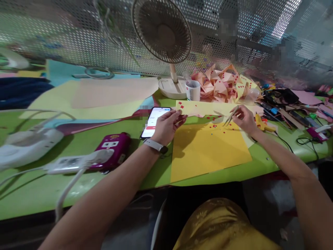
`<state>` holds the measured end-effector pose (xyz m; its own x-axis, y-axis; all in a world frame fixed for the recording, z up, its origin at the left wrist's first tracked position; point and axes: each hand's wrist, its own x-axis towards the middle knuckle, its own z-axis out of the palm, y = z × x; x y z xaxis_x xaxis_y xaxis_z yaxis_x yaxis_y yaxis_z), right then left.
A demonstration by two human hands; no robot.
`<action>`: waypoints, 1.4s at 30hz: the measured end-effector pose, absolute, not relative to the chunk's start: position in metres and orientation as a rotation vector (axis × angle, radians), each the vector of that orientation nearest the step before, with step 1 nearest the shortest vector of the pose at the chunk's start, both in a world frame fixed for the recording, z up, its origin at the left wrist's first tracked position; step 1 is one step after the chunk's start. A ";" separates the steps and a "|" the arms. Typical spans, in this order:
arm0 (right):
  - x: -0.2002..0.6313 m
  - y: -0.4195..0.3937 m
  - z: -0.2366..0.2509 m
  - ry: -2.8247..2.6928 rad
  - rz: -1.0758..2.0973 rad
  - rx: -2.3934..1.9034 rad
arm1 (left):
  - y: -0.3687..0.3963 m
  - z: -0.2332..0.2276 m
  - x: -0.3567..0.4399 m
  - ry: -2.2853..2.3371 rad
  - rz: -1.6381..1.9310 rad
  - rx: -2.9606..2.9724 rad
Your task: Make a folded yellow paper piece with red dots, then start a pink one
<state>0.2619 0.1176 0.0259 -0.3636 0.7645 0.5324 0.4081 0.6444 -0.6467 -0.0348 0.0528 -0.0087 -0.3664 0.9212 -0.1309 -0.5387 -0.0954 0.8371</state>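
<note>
My left hand (168, 126) is closed at the near left corner of a pale yellow paper strip (191, 108), thumb and fingers pinching its edge. Small red squares dot the strip. My right hand (244, 119) grips a pair of metal tweezers (230, 116), whose tips point down towards scattered tiny red pieces (214, 126). Those bits lie along the far part of a yellow-orange sheet (208, 149). Just right of my right hand lies a yellow glue gun (262, 124). A lit phone (156, 119) is partly covered by my left hand.
A fan (173, 80), a paper cup (193, 91) and a heap of folded peach paper (220, 83) stand at the back. Power strips (67, 164) and a purple box (111, 147) are at left. Tools and clutter (291, 107) fill the right side of the green table (153, 170).
</note>
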 end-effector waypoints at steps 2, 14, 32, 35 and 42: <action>0.258 0.124 0.026 -1.829 0.749 -0.969 | 0.052 -0.007 -0.034 1.035 1.680 0.539; 0.251 0.134 0.033 -1.622 1.151 -1.161 | 0.052 -0.008 -0.032 1.033 1.665 0.529; 0.246 0.123 0.037 -2.247 0.713 -1.276 | 0.053 -0.008 -0.032 1.033 1.660 0.519; 0.250 0.121 0.042 -2.109 1.252 -1.364 | 0.053 -0.008 -0.032 1.036 1.658 0.534; 0.242 0.122 0.036 -1.649 1.436 -1.241 | 0.053 -0.007 -0.033 1.012 1.706 0.499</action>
<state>0.2424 0.1216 0.0365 -0.3684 0.9212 -0.1251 0.2508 -0.0311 -0.9675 -0.0326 0.0532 -0.0066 -0.3703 0.9177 -0.1438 -0.5664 -0.1004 0.8180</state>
